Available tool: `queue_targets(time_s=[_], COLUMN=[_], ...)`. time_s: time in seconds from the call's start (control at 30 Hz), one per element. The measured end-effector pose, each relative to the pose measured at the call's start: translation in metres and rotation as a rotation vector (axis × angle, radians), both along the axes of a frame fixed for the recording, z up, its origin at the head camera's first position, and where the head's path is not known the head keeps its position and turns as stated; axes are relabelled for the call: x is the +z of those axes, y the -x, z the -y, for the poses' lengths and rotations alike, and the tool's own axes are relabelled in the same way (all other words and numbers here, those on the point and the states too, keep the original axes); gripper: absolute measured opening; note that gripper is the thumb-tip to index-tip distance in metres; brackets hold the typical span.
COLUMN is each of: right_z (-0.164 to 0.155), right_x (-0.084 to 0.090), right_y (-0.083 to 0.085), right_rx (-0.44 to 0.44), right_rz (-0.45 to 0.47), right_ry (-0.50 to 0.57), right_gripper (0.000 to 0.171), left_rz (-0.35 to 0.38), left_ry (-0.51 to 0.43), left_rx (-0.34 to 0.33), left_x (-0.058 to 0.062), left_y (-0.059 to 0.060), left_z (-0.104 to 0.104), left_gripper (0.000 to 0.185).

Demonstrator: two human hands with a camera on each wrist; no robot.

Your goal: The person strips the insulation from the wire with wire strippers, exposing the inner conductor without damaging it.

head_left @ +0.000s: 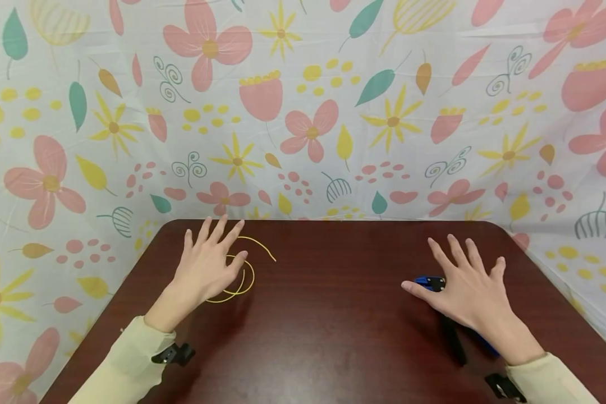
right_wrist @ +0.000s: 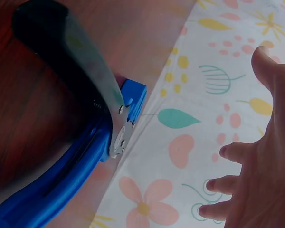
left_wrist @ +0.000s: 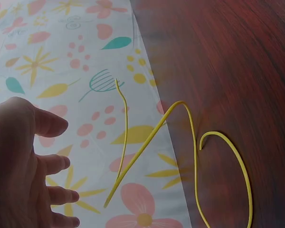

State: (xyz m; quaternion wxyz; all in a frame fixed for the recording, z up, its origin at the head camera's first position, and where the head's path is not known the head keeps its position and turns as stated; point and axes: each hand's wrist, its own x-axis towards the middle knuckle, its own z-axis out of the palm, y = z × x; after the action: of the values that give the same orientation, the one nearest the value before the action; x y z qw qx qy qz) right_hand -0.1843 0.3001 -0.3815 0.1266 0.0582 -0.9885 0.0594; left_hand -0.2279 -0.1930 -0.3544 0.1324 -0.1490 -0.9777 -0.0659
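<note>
Over the left part of the table hovers my left hand [head_left: 207,264], its fingers spread and nothing held. A thin yellow wire [head_left: 254,276] lies beneath and beside it in loose loops; in the left wrist view the wire [left_wrist: 196,175] shows several bends and stands apart from the fingers. On the right, my right hand [head_left: 472,292] is spread too, above a plier-like tool [head_left: 451,336] with one black and one blue handle. Part of the tool is hidden under that hand in the head view. The right wrist view shows the tool's blue handle [right_wrist: 71,175] and metal pivot, away from the fingers.
The dark reddish-brown table [head_left: 323,314] has rounded far corners. A white cloth [head_left: 353,33] printed with flowers and leaves hangs behind it and along both sides. Both wrists carry black straps, the left one [head_left: 174,354] below a pale sleeve [head_left: 131,359].
</note>
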Motion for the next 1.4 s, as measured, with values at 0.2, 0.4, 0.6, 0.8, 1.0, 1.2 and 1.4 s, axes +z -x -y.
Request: queue_targets(time_s=[0.2, 0.4, 0.6, 0.8, 1.0, 1.2, 1.4], right_z=[-0.005, -0.012, -0.020, -0.031, -0.046, -0.057, -0.058], right_x=[-0.003, -0.007, -0.013, -0.017, -0.021, -0.028, -0.036], right_y=[-0.005, -0.011, -0.015, -0.021, -0.024, -0.021, -0.020], right_rx=[-0.008, -0.005, -0.003, -0.015, -0.051, -0.055, -0.043], right_rz=[-0.007, 0.001, 0.061, 0.140, 0.237, 0.348, 0.434], right_ry=[0.003, 0.015, 0.040, 0.059, 0.043, 0.048, 0.042], right_gripper=[0.116, 0.116, 0.120, 0.122, 0.125, 0.118, 0.116], left_rz=[0.004, 0.005, 0.005, -0.014, 0.013, 0.017, 0.028], left_ry=[-0.013, -0.003, 0.017, 0.034, 0.100, 0.117, 0.109], left_rx=[-0.011, -0.017, -0.014, -0.017, -0.019, -0.012, -0.004], left_x=[-0.002, -0.004, -0.007, -0.013, -0.020, -0.023, -0.026], left_y=[0.003, 0.009, 0.017, 0.024, 0.029, 0.031, 0.031], left_z=[-0.005, -0.009, -0.010, -0.010, -0.010, -0.008, -0.006], left_gripper=[0.066, 0.067, 0.065, 0.061, 0.064, 0.065, 0.065])
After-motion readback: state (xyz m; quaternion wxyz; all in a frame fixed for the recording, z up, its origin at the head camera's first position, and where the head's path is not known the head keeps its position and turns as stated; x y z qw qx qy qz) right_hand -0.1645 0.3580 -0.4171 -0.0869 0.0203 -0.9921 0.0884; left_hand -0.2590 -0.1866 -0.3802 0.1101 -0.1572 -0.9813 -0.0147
